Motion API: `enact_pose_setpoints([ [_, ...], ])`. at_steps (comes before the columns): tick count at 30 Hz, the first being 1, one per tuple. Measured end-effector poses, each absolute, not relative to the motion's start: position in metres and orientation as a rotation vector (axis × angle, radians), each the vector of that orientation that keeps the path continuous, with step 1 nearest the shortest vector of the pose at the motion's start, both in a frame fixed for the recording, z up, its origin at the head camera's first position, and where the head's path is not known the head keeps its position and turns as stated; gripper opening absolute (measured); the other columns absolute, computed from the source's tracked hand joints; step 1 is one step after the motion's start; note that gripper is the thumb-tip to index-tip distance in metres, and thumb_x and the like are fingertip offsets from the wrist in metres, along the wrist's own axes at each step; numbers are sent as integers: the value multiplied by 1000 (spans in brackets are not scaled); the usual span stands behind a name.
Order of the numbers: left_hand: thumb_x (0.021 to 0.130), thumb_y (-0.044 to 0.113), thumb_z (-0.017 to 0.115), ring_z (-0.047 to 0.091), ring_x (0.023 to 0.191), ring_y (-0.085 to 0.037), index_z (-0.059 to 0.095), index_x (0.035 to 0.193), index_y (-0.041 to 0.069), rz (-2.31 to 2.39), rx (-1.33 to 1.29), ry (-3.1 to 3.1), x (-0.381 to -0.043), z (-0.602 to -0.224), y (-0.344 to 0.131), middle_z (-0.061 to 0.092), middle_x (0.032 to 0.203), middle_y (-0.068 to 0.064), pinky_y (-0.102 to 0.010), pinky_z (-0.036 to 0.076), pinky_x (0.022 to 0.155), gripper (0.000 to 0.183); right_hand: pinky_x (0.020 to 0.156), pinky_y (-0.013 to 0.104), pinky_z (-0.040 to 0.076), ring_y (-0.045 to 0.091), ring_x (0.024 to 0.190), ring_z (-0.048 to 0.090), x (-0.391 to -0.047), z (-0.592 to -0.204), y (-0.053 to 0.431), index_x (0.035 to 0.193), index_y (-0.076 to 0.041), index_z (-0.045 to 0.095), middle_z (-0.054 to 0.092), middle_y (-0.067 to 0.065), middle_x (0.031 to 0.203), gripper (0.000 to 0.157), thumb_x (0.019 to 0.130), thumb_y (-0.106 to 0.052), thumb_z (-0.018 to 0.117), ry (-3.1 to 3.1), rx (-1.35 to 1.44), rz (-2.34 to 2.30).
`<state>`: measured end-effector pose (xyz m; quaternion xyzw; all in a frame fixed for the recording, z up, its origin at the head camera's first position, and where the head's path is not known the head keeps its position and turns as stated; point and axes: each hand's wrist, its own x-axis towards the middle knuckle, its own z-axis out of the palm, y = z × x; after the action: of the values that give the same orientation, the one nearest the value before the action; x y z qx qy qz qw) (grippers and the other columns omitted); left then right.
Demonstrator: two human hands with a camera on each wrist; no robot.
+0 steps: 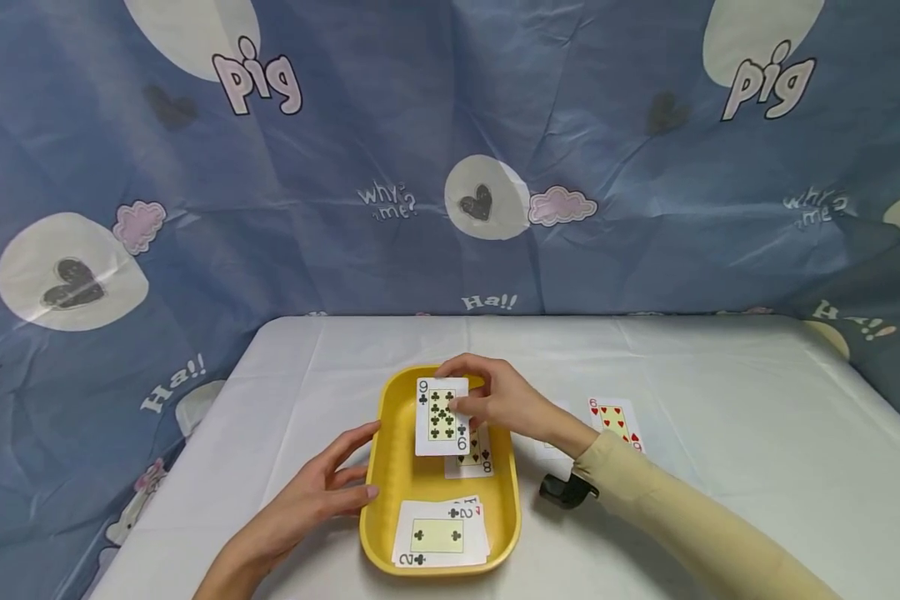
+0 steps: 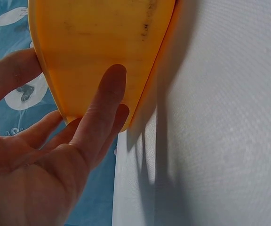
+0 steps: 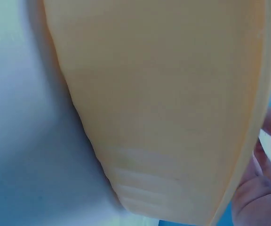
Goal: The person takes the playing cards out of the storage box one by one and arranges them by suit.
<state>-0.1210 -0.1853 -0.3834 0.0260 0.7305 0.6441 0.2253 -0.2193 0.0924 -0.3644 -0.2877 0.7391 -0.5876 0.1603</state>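
Note:
My right hand pinches a nine of clubs, face up, above the far half of a yellow plastic tray. Partly covered by it, a black eight lies in the tray. At the tray's near end is a small pile of cards, topped by a two of clubs. My left hand is at the tray's left side, its fingers spread along the rim and outer wall. In the right wrist view the tray's wall fills most of the picture, with part of the right hand beyond the rim.
Right of the tray, a six of hearts lies face up on the white-covered table. Another card is mostly hidden under my right forearm, near a small black object. A blue printed cloth hangs behind the table.

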Motion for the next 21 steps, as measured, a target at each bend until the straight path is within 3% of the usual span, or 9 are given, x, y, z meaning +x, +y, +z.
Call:
enact_pose_setpoints([
  [6,90,18,72,56,121,-29,34,152,25,1772,71,2016,-121,-383,-186,17,161,-10,-43,55,84,73,70,51,56,34,71,66,-211,-367,104,128,-11,59,60,11,125,38,92,-3,66,2125,-748,-1760],
  [12,90,20,72,56,122,-29,33,153,25,1760,72,2022,-120,-384,-187,18,161,-9,-42,54,85,74,71,46,57,26,77,67,-202,-369,113,128,-11,59,59,11,125,38,92,-2,66,2127,-664,-1819],
  [21,91,17,71,54,124,-29,31,154,23,1774,109,2005,-121,-386,-188,15,161,-10,-42,54,88,74,71,41,57,26,83,68,-195,-368,126,130,-13,59,60,10,126,40,91,-2,65,2163,-608,-1855],
])
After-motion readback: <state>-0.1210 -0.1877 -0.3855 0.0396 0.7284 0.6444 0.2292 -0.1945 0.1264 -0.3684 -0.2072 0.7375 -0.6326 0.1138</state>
